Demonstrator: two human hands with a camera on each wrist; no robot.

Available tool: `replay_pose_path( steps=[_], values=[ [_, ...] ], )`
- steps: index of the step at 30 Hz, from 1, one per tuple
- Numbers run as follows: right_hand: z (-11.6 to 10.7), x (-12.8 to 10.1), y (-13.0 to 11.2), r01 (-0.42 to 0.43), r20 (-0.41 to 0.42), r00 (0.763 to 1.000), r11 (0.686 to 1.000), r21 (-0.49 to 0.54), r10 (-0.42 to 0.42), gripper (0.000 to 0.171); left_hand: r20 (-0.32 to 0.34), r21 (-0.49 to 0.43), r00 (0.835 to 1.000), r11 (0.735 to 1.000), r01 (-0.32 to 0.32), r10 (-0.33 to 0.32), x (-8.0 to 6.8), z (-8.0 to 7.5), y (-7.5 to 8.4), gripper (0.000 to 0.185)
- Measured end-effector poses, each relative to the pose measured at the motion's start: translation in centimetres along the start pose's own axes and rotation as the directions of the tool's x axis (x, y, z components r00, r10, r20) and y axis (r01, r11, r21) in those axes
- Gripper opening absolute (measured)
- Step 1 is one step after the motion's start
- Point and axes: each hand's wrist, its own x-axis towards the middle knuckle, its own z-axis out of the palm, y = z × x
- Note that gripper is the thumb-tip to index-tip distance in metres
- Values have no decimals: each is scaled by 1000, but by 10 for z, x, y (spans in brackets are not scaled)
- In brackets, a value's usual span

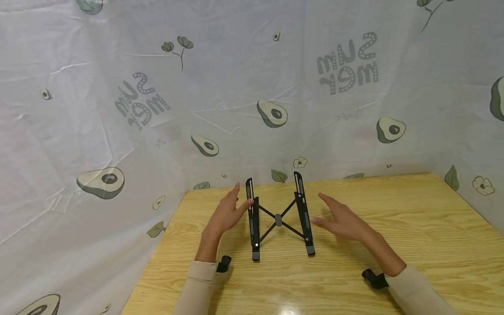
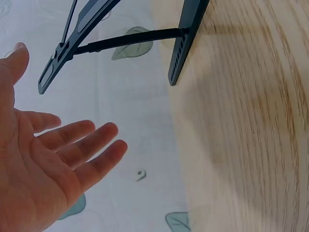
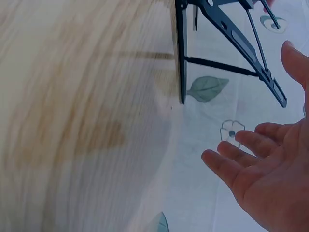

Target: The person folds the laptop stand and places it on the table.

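Flanking the black folding stand (image 1: 278, 217) at frame centre on the counter (image 1: 393, 245): left hand (image 1: 226, 213) and right hand (image 1: 341, 218), palms facing inward. Fingers on both spread straight, gripping nothing; left thumb just at the stand's left rail, right hand near but apart, so the stand sits unfolded on its own feet.

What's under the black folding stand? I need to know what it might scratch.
The folding stand sits on the bare wooden table; nothing else shows beneath. The spots under its feet are covered. Both open hands, left hand and right hand, flank it.

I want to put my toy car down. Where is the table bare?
The wooden table is bare right of the right hand, and along the near edge between the sleeves. It is crowded mid-table, where the black folding stand sits between the left hand and right hand.
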Motion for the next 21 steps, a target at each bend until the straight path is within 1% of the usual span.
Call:
replay_pose_path(
  steps=[5, 11, 16, 21],
  values=[
    [9, 5, -3, 8, -5, 1000, 998, 63, -7, 92, 3, 3, 1000, 1000, -6, 6, 1, 5, 1, 92],
    [19, 15, -10, 48, -31, 999, 990, 131, -45, 83, 0, 14, 1000, 1000, -5, 5, 0, 7, 3, 89],
    [23, 22, -17, 61, -84, 995, 983, 172, -47, 77, -3, 19, 1000, 1000, -14, 14, -1, 8, 4, 87],
    [26, 29, -19, 63, -154, 987, 983, 173, -36, 70, -2, 20, 1000, 1000, -23, 23, -1, 8, 5, 86]
  ],
)
